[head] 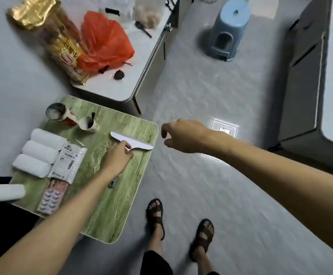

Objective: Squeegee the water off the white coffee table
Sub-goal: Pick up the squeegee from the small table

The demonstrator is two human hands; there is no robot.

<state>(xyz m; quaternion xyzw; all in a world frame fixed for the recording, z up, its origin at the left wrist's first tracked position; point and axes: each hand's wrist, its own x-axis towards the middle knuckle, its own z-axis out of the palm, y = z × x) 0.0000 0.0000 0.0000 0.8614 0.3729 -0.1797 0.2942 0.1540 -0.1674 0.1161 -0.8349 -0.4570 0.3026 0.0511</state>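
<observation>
The squeegee (134, 141) is held by its handle in the left grip (120, 155), whose fingers are curled round it. Its white blade is laid low over the green bench (118, 205), near that bench's far corner. The right grip (183, 135) is hung over the floor just past the bench's edge, fingers loosely curled, nothing held. The white bench (139, 50), from which water is to be cleared, lies beyond, well apart from the blade; no water can be made out on it.

The step in hand is judged to be the lifting of the tool. It would be done well if the handle were seated firmly, the blade carried clear of the paper cup (88, 124), then set flat on the white bench and drawn evenly toward an edge. The bags there would probably need shifting first.

A dark upright thing is held in the paper cup; what the red-and-white can (59, 114) beside it holds cannot be told. What seems to be bread is kept in the gold-topped bag (62, 42); the orange bag (106, 40) hides its contents.
</observation>
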